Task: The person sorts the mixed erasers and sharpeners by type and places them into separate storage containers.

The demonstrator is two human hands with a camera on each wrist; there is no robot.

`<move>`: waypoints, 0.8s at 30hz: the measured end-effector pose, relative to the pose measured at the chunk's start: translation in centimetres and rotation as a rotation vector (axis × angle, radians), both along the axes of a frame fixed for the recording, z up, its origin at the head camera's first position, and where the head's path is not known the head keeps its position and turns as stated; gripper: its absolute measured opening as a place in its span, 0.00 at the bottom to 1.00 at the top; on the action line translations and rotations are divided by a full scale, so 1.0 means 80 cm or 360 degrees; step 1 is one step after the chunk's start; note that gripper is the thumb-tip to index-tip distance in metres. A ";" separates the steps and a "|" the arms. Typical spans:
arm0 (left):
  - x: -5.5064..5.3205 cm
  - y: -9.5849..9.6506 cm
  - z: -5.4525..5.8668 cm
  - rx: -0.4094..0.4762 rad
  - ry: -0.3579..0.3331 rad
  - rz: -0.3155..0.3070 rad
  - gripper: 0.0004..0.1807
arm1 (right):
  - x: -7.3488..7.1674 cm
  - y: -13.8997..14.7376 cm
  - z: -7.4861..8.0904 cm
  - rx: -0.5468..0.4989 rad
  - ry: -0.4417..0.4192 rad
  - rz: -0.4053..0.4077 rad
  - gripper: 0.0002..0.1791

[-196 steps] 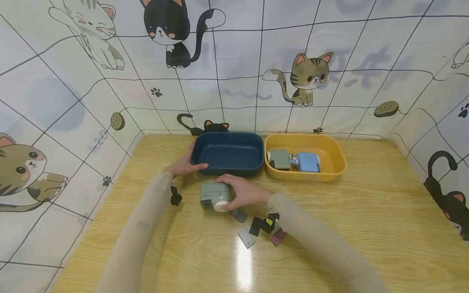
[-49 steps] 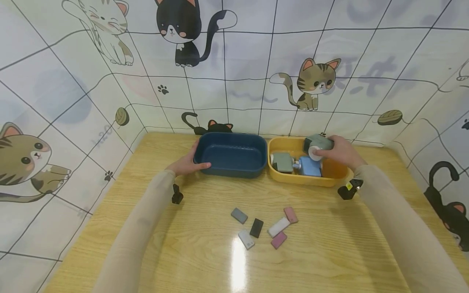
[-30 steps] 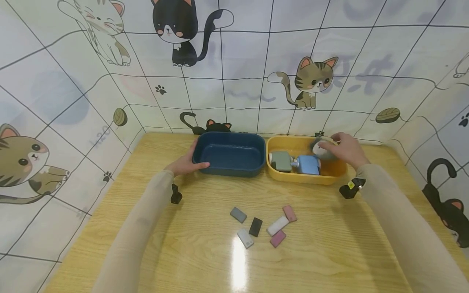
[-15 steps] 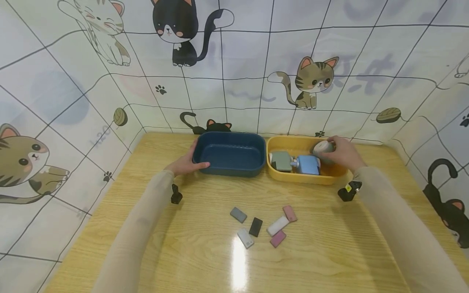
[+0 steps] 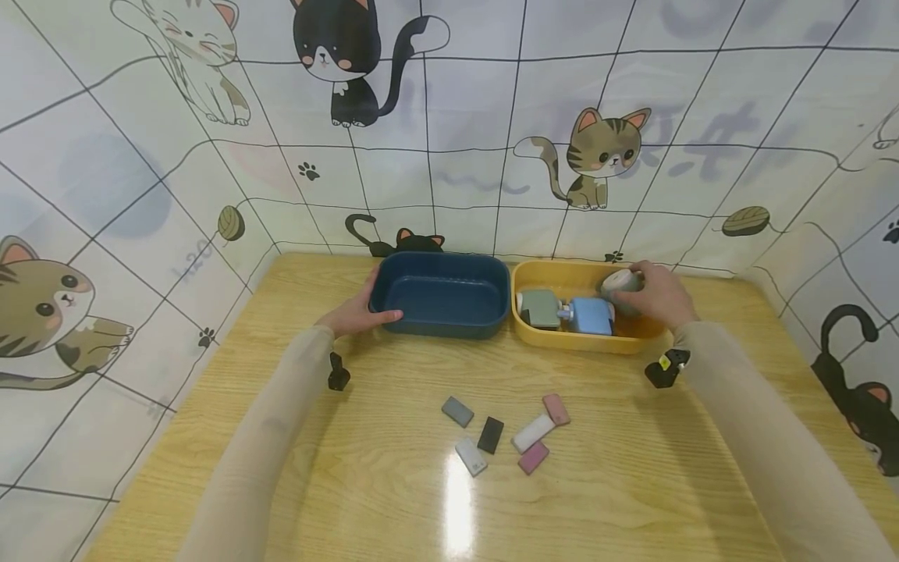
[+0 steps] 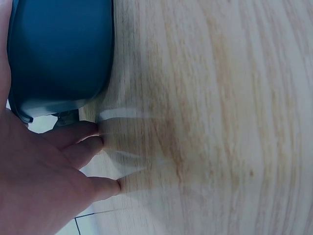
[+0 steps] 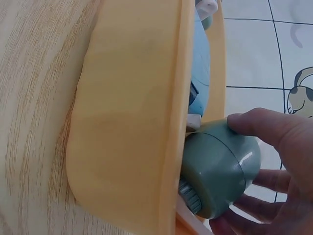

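My right hand (image 5: 663, 295) holds a green rounded device (image 7: 222, 166) at the right end of the yellow bin (image 5: 583, 340). The device has a white round face (image 5: 621, 281), turned upward, and a ribbed grey knob (image 7: 190, 197) in the right wrist view. Its lower part sits inside the bin. Beside it lie a blue device (image 5: 591, 314) and another green device (image 5: 540, 307), end to end. My left hand (image 5: 354, 316) rests at the left end of the dark blue bin (image 5: 438, 326), thumb along its front. In the left wrist view its fingers (image 6: 105, 188) are extended, touching the table.
Several small flat blocks lie on the wooden table (image 5: 379, 484): grey (image 5: 458, 411), black (image 5: 491, 435), white (image 5: 534, 432), light grey (image 5: 471, 457), pink (image 5: 556, 409) and magenta (image 5: 534, 457). A cat-print cloth wall (image 5: 463, 117) stands behind the bins.
My right hand has carried the green device from the table before the blue bin into the yellow bin, tilting its white face upward. The left hand has stayed at the blue bin.
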State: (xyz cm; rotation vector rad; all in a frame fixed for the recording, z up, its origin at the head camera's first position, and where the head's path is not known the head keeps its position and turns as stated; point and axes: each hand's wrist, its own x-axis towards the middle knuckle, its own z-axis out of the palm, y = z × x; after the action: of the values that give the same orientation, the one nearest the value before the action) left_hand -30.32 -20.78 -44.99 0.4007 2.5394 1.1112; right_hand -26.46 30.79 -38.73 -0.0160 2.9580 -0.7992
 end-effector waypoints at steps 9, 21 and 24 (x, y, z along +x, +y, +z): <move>0.001 0.000 0.002 -0.0011 -0.0010 0.0000 0.61 | -0.004 -0.002 0.003 0.0102 0.0008 -0.0102 0.40; 0.000 -0.001 0.002 0.0040 -0.0037 -0.0017 0.61 | -0.018 -0.004 0.012 0.0291 -0.0019 -0.0102 0.38; 0.000 -0.003 0.004 0.0013 -0.0021 -0.0015 0.61 | -0.021 -0.001 0.014 0.0316 -0.0035 -0.0085 0.38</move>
State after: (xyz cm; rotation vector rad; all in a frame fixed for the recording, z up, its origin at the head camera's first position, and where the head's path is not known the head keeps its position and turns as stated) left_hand -30.29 -20.98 -44.64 0.4061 2.5197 1.1176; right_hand -28.10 30.73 -37.62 0.0838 3.0131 -0.5035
